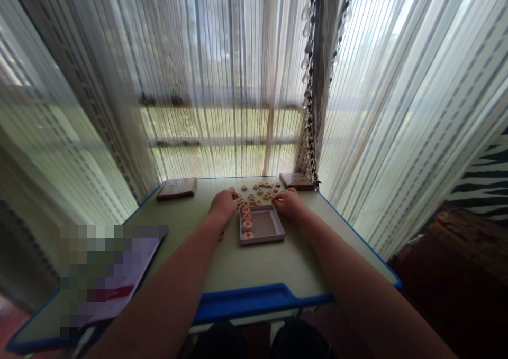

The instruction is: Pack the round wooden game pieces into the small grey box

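two bare forearms (174,272) reach across the table (278,269) to a shallow box (262,239), set nearly square to the person; inside, four round pieces (247,225) line its left wall, their row's long axis pointing away. left hand (225,202) by loose pieces (260,191), right hand (289,200) at the box's far right corner, fingers half curled; i can't tell what either grips.

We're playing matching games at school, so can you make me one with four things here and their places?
Things
1. shallow grey rectangular tray
2. four round, pale discs with red characters
3. bare right hand
4. wide blue strip

Places
A. by the tray's far right corner
B. along the near edge of the pale green table
C. between the forearms, with discs in it
D. inside the tray, along its left side

Pairs: 1-C, 2-D, 3-A, 4-B
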The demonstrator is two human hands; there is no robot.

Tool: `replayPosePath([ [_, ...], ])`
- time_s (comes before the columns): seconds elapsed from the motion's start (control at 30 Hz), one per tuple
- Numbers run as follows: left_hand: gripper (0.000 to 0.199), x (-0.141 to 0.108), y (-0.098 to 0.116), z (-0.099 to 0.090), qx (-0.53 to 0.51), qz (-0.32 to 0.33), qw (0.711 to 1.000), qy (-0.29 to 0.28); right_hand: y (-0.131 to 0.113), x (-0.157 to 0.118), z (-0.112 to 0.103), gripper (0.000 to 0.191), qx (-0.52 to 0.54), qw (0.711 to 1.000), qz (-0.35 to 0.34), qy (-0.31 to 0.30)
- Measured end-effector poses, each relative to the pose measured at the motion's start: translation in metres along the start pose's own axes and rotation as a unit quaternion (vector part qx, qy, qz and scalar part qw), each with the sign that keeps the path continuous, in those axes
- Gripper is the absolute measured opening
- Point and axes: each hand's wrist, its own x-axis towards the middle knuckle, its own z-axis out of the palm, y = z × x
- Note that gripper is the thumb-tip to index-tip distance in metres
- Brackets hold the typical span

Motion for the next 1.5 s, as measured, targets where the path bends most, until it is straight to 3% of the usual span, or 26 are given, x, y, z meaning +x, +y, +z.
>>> replayPosePath([
  [0.1,0.030,-0.002,0.002,-0.001,-0.037,-0.001,0.999,-0.002,0.000,-0.002,-0.003,0.026,0.000,1.000,0.014,-0.002],
  [0.27,0.033,-0.001,0.007,0.002,-0.206,-0.033,0.978,-0.001,0.001,-0.003,-0.002,0.025,0.016,1.000,0.019,0.000],
  [0.4,0.036,-0.001,0.007,-0.002,-0.269,-0.077,0.960,0.020,-0.007,-0.006,-0.011,0.027,0.043,0.997,0.021,0.056],
  [0.5,0.031,-0.002,0.005,-0.013,-0.162,-0.083,0.983,-0.014,-0.021,-0.014,-0.024,0.026,0.102,0.988,-0.049,0.100],
  [0.6,0.024,-0.003,0.002,-0.022,0.015,-0.063,0.998,-0.017,-0.034,-0.026,-0.031,0.026,0.168,0.975,-0.140,0.047],
  [0.67,0.022,-0.003,0.002,-0.025,0.061,-0.045,0.996,-0.039,-0.038,-0.031,-0.030,0.023,0.154,0.973,-0.173,0.000],
  [0.77,0.019,-0.003,0.003,-0.025,0.072,-0.023,0.992,-0.101,-0.040,-0.035,-0.023,0.018,0.098,0.977,-0.187,-0.041],
  [0.93,0.029,-0.003,0.007,-0.022,0.075,0.000,0.990,-0.121,-0.039,-0.035,-0.020,0.015,0.074,0.979,-0.172,-0.081],
  [1.03,0.030,-0.003,0.006,-0.021,0.068,0.004,0.988,-0.141,-0.038,-0.034,-0.024,0.015,0.081,0.973,-0.200,-0.077],
  [1.17,0.029,-0.001,0.004,-0.017,0.070,0.000,0.988,-0.139,-0.038,-0.034,-0.025,0.019,0.089,0.972,-0.211,-0.051],
  [1.37,0.030,-0.003,0.006,-0.014,0.075,0.012,0.990,-0.117,-0.038,-0.034,-0.015,0.014,0.087,0.975,-0.182,-0.091],
  [1.5,0.029,-0.006,0.009,-0.016,0.088,0.030,0.988,-0.124,-0.038,-0.033,-0.014,0.015,0.109,0.974,-0.194,-0.048],
])
